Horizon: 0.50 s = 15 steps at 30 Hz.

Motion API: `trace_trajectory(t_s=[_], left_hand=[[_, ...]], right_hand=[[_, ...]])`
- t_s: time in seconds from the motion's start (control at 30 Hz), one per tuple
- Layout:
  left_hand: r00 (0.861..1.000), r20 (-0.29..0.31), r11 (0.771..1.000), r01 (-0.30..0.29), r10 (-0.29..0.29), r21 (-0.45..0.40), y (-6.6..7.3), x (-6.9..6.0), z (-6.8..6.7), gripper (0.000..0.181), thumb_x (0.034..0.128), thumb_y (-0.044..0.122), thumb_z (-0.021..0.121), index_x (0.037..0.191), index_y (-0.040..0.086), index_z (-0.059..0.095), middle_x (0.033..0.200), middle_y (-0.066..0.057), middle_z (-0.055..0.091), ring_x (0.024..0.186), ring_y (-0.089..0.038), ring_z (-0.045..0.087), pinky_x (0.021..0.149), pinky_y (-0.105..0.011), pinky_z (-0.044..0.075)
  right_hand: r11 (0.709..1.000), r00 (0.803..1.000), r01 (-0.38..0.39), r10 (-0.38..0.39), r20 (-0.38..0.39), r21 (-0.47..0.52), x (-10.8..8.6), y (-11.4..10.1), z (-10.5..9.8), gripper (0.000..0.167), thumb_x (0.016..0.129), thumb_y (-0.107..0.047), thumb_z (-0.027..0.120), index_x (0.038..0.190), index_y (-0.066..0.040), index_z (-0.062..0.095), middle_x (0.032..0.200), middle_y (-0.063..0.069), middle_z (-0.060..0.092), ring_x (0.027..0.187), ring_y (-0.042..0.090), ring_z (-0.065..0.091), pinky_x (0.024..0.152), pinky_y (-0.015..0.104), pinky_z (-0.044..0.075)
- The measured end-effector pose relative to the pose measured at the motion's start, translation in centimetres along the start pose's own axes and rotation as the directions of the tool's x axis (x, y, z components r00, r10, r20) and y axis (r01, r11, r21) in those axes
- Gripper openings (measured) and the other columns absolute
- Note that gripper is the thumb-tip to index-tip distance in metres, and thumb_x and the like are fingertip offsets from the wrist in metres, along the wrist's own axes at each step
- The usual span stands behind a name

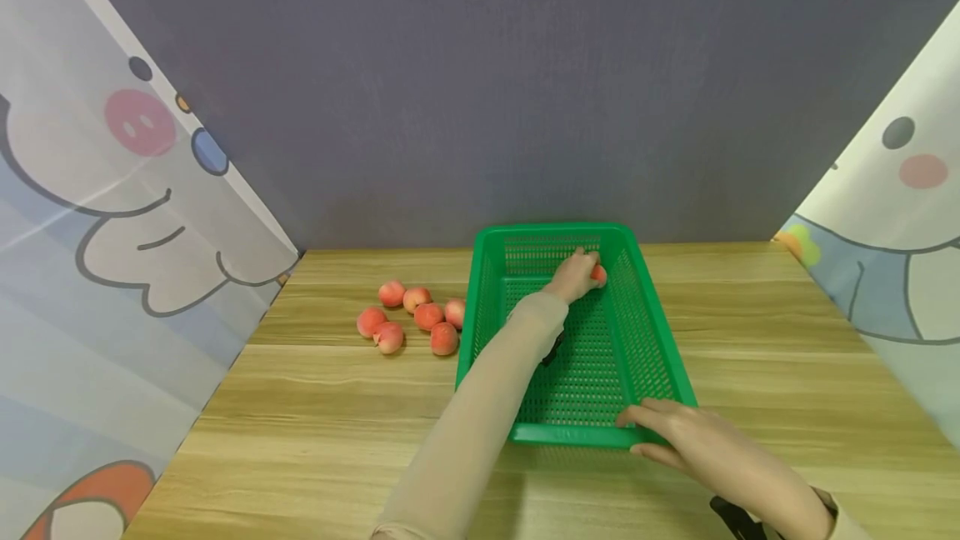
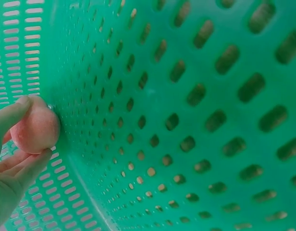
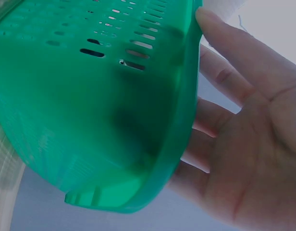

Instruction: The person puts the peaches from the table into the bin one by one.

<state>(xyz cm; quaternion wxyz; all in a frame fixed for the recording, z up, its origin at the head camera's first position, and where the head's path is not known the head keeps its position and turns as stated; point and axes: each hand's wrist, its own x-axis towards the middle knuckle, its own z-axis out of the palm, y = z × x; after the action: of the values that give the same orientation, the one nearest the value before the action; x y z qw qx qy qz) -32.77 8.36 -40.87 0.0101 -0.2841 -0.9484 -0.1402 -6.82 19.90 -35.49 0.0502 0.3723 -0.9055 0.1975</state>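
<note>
A green plastic basket (image 1: 573, 435) with slotted walls stands on the wooden table. Inside its far right corner, my left hand (image 1: 574, 275) holds a peach (image 1: 598, 275). The left wrist view shows the thumb and fingers pinching this peach (image 2: 36, 126) low beside the basket wall (image 2: 153, 96). At the near right corner, my right hand (image 1: 678, 432) grips the rim, fingers over the edge and thumb on the outside. Up close, the right hand (image 3: 253, 125) has its thumb and fingers on either side of the rim (image 3: 189, 110).
Several pinkish-red peaches, one of them a front peach (image 1: 444, 338), lie on the table (image 1: 315, 407) left of the basket. A grey wall (image 1: 480, 90) rises behind the table. Cartoon-printed sheets (image 1: 135, 215) hang at both sides.
</note>
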Motion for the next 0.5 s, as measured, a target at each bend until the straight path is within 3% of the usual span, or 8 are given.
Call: trace_trajectory(t_s=[0.33, 0.5], left_hand=[[0.999, 0.014, 0.998, 0.036, -0.037, 0.045, 0.33, 0.19, 0.13, 0.038, 0.0803, 0.031, 0.063, 0.111, 0.012, 0.055, 0.103, -0.005, 0.052, 0.082, -0.012, 0.055, 0.065, -0.019, 0.045], [0.999, 0.029, 0.999, 0.019, -0.020, 0.046, 0.42, 0.28, -0.62, 0.045, 0.0803, 0.032, 0.063, 0.118, 0.010, 0.053, 0.107, -0.006, 0.053, 0.087, -0.013, 0.054, 0.066, -0.019, 0.045]], right_hand=[[1.000, 1.000, 0.001, -0.001, 0.013, 0.017, 0.02, 0.07, -0.01, 0.019, 0.082, -0.025, 0.061, 0.099, -0.021, 0.058, 0.092, -0.010, 0.057, 0.078, 0.007, 0.057, 0.057, 0.023, 0.047], [1.000, 1.000, -0.010, 0.010, 0.026, 0.025, 0.01, 0.05, -0.08, 0.018, 0.084, -0.029, 0.058, 0.100, -0.021, 0.058, 0.092, -0.010, 0.057, 0.078, 0.007, 0.057, 0.057, 0.024, 0.048]])
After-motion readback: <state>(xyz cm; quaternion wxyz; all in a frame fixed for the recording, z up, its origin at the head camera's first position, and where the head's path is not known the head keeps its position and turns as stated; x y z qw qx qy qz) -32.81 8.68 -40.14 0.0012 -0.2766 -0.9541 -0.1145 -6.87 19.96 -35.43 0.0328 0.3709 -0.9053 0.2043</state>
